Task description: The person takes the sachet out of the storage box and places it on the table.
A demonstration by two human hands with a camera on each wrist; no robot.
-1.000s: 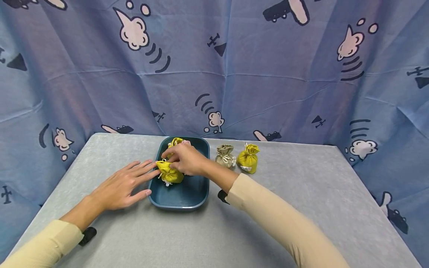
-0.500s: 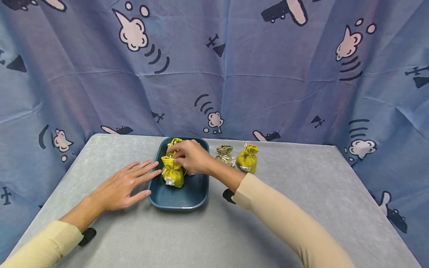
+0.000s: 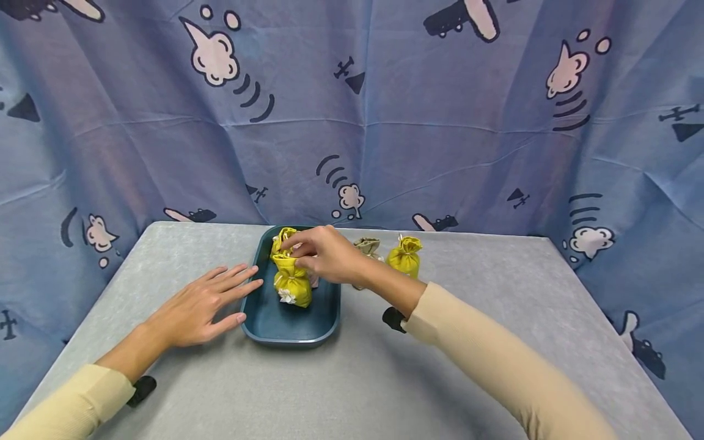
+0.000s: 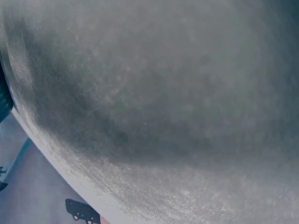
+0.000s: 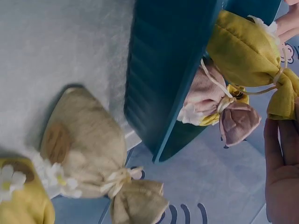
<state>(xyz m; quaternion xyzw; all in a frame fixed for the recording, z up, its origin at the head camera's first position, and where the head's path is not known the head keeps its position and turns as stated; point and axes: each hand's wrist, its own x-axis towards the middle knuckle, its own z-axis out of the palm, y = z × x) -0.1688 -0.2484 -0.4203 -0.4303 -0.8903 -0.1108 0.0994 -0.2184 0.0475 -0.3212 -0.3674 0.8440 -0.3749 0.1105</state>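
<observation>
My right hand (image 3: 331,253) pinches a yellow drawstring pouch (image 3: 293,287) by its gathered neck; the pouch hangs upright over the blue tray (image 3: 288,329), its white flower low on the front. Behind it in the tray are another yellow pouch (image 3: 277,239), partly covered by my fingers, and a pink pouch (image 5: 205,91), best seen in the right wrist view. My left hand (image 3: 203,305) lies with fingers spread, fingertips right at the tray's left rim, and holds nothing. The left wrist view shows mostly the grey tabletop (image 4: 163,93), no hand.
Right of the tray stand a beige pouch (image 5: 88,140), partly hidden by my right hand in the head view, and a yellow pouch (image 3: 404,258). A blue patterned curtain (image 3: 352,122) hangs along the table's back and sides.
The pinched yellow pouch has shifted right from the tray's left rim, going from tilted to upright. My right hand moved right with it, while my left hand stayed in place.
</observation>
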